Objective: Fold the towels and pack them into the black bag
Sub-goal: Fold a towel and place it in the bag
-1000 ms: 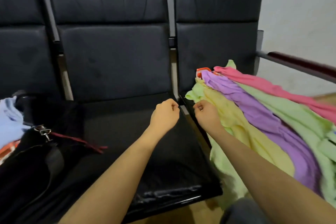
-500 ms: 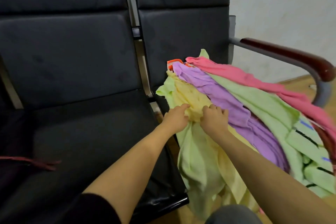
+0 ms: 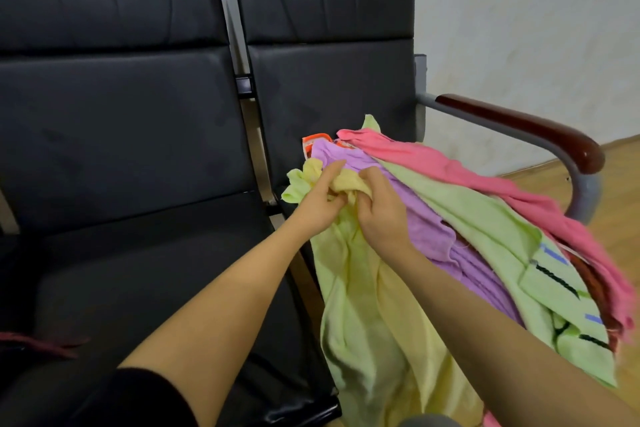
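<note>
Most of the task looks undone: a heap of unfolded towels (image 3: 485,229) covers the right-hand chair seat (image 3: 287,208), and the black bag is out of view. At the seat's left edge, the left hand (image 3: 317,204) and right hand (image 3: 379,215) bunch the yellow towel (image 3: 377,315), fingers curled into its soft, crumpled top corner.

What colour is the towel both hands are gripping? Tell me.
Pale yellow towel, head view.

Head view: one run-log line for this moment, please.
step: picking towel | left hand: grips yellow towel | right hand: grips yellow towel | pile: on right chair | bag: not visible
</note>
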{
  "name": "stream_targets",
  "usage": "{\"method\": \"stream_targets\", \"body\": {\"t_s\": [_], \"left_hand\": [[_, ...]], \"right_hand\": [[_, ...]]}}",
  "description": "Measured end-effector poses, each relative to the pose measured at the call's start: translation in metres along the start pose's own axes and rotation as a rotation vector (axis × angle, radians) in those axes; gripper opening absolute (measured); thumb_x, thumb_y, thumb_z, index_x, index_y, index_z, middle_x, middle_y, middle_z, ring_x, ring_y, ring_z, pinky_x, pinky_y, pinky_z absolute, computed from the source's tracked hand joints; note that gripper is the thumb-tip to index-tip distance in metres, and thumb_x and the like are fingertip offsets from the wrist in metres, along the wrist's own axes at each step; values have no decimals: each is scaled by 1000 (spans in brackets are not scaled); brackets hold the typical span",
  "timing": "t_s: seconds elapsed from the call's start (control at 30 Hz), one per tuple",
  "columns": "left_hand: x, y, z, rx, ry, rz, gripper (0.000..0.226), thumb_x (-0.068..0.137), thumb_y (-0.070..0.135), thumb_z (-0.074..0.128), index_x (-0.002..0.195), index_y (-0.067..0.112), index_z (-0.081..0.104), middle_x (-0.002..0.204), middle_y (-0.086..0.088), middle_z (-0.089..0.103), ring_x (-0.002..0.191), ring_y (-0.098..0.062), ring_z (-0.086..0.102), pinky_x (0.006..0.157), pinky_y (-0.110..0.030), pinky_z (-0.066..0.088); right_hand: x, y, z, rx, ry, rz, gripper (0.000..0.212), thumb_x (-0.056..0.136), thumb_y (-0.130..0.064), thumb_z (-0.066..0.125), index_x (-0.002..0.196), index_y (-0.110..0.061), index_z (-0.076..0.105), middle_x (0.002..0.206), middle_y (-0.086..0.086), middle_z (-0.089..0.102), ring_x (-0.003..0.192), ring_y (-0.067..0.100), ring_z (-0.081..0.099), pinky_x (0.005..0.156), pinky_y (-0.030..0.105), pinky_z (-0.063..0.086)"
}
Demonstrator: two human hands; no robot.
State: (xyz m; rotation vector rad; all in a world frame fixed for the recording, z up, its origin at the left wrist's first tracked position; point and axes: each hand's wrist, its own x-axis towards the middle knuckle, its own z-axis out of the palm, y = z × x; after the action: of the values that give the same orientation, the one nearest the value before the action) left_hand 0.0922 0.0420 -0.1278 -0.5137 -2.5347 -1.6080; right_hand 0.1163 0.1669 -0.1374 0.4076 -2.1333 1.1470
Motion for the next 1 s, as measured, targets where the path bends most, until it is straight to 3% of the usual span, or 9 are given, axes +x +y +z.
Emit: {"method": "stream_targets", "body": {"t_s": [0.1,0.17,0.27,0.33,0.4,0.57,0.73,0.87,1.0], "left_hand": [[0,12,-10,130,66,23,26,88,-5,45,91,16,59,80,5,56,79,-16,52,65,-15,40],[-2,19,-19,168,150,1,30,87,-4,43,103,12,63,90,-3,63,85,-22,58,70,-16,44],[-4,34,-33,349,203,34,38,89,3,42,118,19,61,110,-4,66,105,-25,58,98,-37,41],[-9,46,-39,443,199,96,38,92,4,41,118,23,61,114,3,64,112,-18,52,100,-29,26],[-12,57,-44,486,192,143,37,94,5,39,117,24,61,104,10,59,112,-15,48,90,-25,19],[-21,76,-53,526,195,212,37,95,9,37,117,30,59,104,13,54,111,-13,45,85,-27,15],[-37,98,-74,517,216,283,33,97,19,39,123,34,52,123,13,51,129,-12,29,89,-21,7],[-60,111,-102,508,267,275,33,98,20,38,126,31,50,121,7,50,125,-11,30,95,-24,9],[-90,104,-137,498,365,260,28,93,27,38,113,32,57,110,8,55,113,-11,42,94,-27,14]], "right_hand": [[3,-1,-1,21,-20,-17,32,84,-36,36,95,-12,54,86,-3,53,76,20,52,67,45,45],[0,4,-1,-113,-95,62,51,84,-46,42,117,-9,52,109,5,56,98,26,54,85,48,43],[-7,12,-7,-321,-279,177,83,78,-70,23,137,-14,36,135,6,44,125,26,39,103,43,27],[-10,8,-11,-357,-362,134,76,80,-67,15,133,-19,41,130,3,48,122,25,41,99,39,24],[-9,-1,-13,-329,-343,98,57,87,-52,18,118,-17,51,113,3,57,110,26,48,88,34,23],[1,-33,-26,-296,-67,139,16,97,-11,35,104,-8,49,92,5,57,87,28,54,92,38,32],[16,-76,-30,-291,80,62,12,95,-10,44,106,-8,50,101,9,56,89,25,50,87,40,41],[20,-115,-21,-329,155,-56,16,91,-5,52,107,-6,54,101,9,54,89,24,49,80,32,36],[18,-149,5,-362,161,-168,14,85,-3,58,99,-7,57,94,11,55,83,28,52,76,39,40]]}}
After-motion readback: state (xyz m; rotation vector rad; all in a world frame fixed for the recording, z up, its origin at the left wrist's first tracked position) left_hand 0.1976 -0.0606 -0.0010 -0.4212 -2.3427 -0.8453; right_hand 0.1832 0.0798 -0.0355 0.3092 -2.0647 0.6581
